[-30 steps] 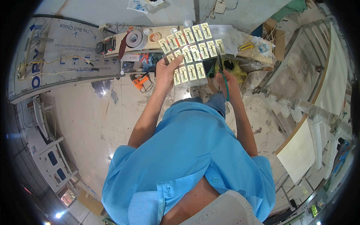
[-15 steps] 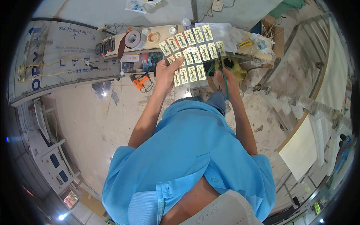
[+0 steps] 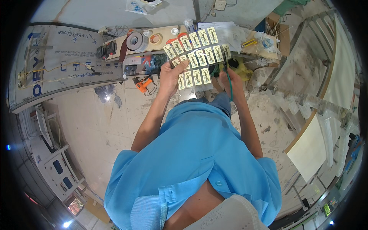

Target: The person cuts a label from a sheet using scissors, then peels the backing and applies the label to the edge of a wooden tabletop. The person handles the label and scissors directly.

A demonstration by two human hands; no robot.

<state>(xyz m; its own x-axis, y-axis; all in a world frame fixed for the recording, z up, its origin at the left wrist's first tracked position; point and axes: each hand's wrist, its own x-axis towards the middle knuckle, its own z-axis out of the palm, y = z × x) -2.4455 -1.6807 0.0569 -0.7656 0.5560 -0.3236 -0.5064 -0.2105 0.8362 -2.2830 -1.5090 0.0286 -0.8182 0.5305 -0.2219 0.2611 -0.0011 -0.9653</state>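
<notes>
While the tabletop stretches out beyond the hands, the sheet of pale yellow cards is held up in the air, overlapping the tabletop's near edge in this view. The left grip pinches the sheet's left side, thumb on top. The right grip is closed around the green handles of the scissors, near the sheet's lower right, with the blades pointing away from the body. How wide those blades stand cannot be told.

Judging by this pose, the step is cutting between cards. It should go best with the sheet drawn taut, since only the left grip supports it and the free side could sag or twist. The blades should follow the narrow gap, parallel to the printed edges, so that neither neighbour is nicked. The end card sits just beyond the right grip, beside the blades and well apart from the left thumb.
</notes>
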